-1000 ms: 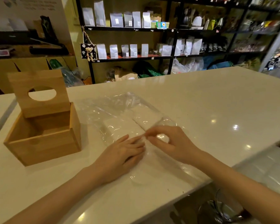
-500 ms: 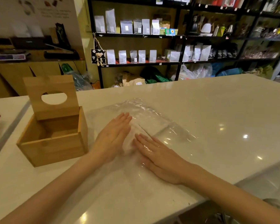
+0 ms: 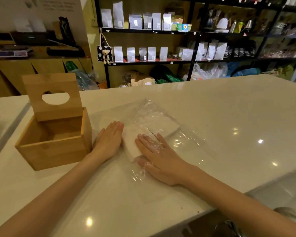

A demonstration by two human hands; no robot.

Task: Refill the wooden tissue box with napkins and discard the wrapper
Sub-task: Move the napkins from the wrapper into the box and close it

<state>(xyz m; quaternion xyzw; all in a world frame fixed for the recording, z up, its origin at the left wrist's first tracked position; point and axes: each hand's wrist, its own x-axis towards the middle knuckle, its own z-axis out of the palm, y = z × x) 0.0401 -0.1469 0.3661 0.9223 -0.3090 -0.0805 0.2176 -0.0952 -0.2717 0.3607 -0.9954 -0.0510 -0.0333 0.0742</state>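
Glossy white surface [image 3: 229, 117], smooth and stone-like, dotted with round lamp reflections. At its left side, wooden tissue box [image 3: 53, 142]: square, pale bamboo grain, interior bare, flat lid [image 3: 53, 94] standing upright along the far wall with an oval slot cut through it.

Just right of the box, stack of white napkins [image 3: 133, 142]: soft, matte, rectangular, lying flat and partly inside a clear wrapper [image 3: 154, 115], thin crinkled film that spreads rightward and toward the near edge. A second white stack visible farther from the box, under the film.

Left hand [image 3: 108, 142] flat, fingers straight and together, palm down between box and napkins, its edge against the stack's left side; gripping nothing. Right hand [image 3: 159, 158] also flat and spread, on the far side of the stack from the box, pressed against it, film draped over the fingers; nothing pinched.

Compared with half a second ago: left hand now off the top of the napkins and down beside them, nearer the box; right hand further up along the stack; stack now bracketed between both palms. Box unmoved.
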